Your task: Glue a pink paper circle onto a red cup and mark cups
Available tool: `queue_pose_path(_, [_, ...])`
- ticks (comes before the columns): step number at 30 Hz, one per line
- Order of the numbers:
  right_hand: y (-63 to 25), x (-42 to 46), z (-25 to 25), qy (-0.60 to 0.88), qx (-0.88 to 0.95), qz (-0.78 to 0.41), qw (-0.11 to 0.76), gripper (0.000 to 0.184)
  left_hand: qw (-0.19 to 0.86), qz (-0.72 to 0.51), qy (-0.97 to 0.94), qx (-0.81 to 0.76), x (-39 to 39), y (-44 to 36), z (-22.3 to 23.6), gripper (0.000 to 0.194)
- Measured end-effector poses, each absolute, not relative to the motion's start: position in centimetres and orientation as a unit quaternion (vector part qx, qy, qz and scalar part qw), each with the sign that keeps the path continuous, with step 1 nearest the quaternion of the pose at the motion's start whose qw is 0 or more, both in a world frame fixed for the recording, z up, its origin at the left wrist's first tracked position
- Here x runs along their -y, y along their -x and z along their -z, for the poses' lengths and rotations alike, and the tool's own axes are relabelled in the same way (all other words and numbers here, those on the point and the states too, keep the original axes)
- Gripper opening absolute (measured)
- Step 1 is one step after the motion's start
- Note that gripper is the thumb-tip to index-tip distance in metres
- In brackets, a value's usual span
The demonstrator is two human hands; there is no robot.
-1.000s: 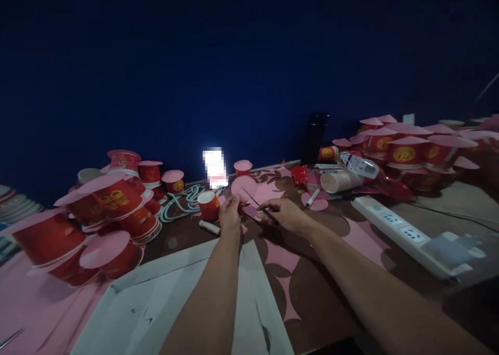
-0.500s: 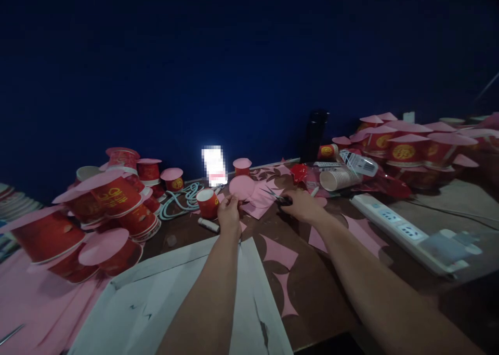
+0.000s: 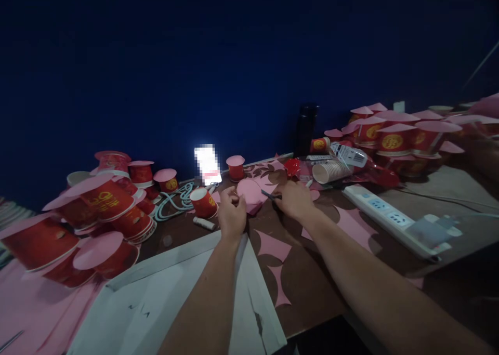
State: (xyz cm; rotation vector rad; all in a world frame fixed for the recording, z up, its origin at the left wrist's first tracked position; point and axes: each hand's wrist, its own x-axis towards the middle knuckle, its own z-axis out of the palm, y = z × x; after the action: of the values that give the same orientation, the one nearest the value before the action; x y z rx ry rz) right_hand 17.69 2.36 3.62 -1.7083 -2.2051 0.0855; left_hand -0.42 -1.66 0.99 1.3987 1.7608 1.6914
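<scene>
My left hand (image 3: 233, 213) has its fingers curled at the left edge of a round pink paper disc (image 3: 249, 189), with the thumb against it. Scissors (image 3: 268, 194) are in my right hand (image 3: 295, 200), their blades pointing left at the disc's right edge. Whether the blades are parted is hard to see. Under and behind the disc lies more pink paper (image 3: 270, 174). Left of my left hand, a red paper cup (image 3: 206, 204) leans with its white inside showing, and a white marker-like tube (image 3: 204, 223) lies before it.
Red cups topped with pink discs (image 3: 107, 199) are stacked at left, others (image 3: 395, 136) at right. A white power strip (image 3: 384, 214), paper offcuts (image 3: 273, 245), a white board (image 3: 156, 298), a lit phone (image 3: 208, 163), a blue cord (image 3: 171, 204) and a dark bottle (image 3: 306, 129) are around.
The disc has been lowered and shifted slightly right, nearer the scissors. My left hand's fingers have curled more. The view has turned slightly right, and a blurred arm shows at the right edge.
</scene>
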Motion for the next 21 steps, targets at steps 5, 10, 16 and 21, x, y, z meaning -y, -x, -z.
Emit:
queue_pose_path(5, [-16.1,-3.1,-1.8,0.547,0.743,-0.255,0.29,0.049,0.171,-0.495,-0.516,-0.678,1.9,0.6,-0.6,0.032])
queue_pose_path(10, [-14.7,-2.4,-0.8,0.537,0.746,-0.271,0.285,0.051,0.176,-0.494,-0.509,-0.683,2.6,0.5,-0.9,0.028])
queue_pose_path(16, [-14.5,-2.2,-0.8,0.52,0.731,-0.323,0.299,0.059,0.186,-0.515,-0.491,-0.678,3.8,0.7,-1.2,0.024])
queue_pose_path(21, [-14.2,-2.5,-0.7,0.505,0.666,-0.448,0.319,0.052,0.148,-0.452,-0.507,-0.719,4.1,1.1,-1.0,0.022])
